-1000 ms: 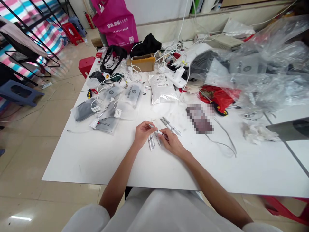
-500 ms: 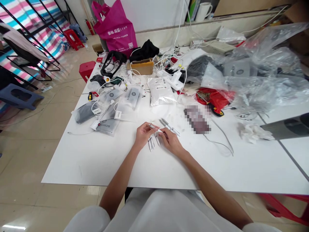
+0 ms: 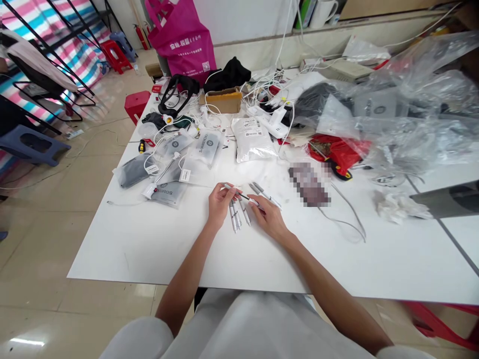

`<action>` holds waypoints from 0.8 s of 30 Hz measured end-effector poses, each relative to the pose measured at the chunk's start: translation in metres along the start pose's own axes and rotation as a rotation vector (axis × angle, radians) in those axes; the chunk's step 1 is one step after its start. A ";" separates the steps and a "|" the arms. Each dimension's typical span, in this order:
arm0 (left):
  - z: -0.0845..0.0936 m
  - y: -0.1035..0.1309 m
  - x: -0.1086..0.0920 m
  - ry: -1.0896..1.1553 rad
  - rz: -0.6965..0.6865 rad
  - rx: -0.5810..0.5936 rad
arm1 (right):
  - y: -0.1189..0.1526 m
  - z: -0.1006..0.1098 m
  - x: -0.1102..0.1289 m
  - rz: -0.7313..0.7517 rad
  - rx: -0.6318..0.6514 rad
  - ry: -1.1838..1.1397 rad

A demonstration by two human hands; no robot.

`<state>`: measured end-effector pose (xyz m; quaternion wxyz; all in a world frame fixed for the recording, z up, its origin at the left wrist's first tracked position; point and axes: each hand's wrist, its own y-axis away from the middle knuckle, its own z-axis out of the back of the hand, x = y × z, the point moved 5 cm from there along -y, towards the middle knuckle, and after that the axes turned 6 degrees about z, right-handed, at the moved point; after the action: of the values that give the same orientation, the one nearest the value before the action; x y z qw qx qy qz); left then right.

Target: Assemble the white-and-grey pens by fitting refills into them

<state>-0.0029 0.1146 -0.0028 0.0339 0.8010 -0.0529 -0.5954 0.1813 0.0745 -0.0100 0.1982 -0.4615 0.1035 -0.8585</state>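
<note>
My left hand (image 3: pixel 220 205) pinches one end of a white-and-grey pen (image 3: pixel 242 195) between thumb and fingers. My right hand (image 3: pixel 270 217) grips a white part at the pen's other end. A thin dark length shows between the two parts; whether it is the refill I cannot tell. Under and between my hands, several white pens (image 3: pixel 235 219) lie on the white table (image 3: pixel 149 254). Beyond my right hand lie a few more pens (image 3: pixel 264 192), some with grey ends.
Packaged grey pouches (image 3: pixel 168 193) and cables lie to the left. A white parcel (image 3: pixel 254 142) stands ahead, with a cardboard box (image 3: pixel 223 102) behind it. To the right are a pixelated object (image 3: pixel 310 184), crumpled tissue (image 3: pixel 396 207), a dark cylinder (image 3: pixel 449 199) and clear plastic bags (image 3: pixel 422 129).
The pen's two ends have drawn apart, and a dark thin section now shows between my hands. My head view has shifted slightly.
</note>
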 end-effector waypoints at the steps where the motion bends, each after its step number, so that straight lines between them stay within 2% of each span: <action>1: 0.002 -0.001 0.000 0.012 -0.005 -0.016 | 0.000 0.000 0.000 0.004 0.001 0.004; 9: 0.007 -0.004 0.002 0.059 -0.006 -0.054 | 0.001 0.000 -0.001 0.017 0.015 0.010; 15: 0.014 -0.007 -0.003 0.152 -0.021 -0.138 | 0.002 0.001 -0.002 0.006 -0.006 0.012; 24: 0.016 -0.009 0.000 0.165 -0.018 -0.134 | 0.002 0.000 -0.003 0.065 -0.071 0.044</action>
<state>-0.0175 0.1234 -0.0086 0.0862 0.8436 -0.0028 -0.5301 0.1837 0.0740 -0.0130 0.2071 -0.4455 0.1530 -0.8575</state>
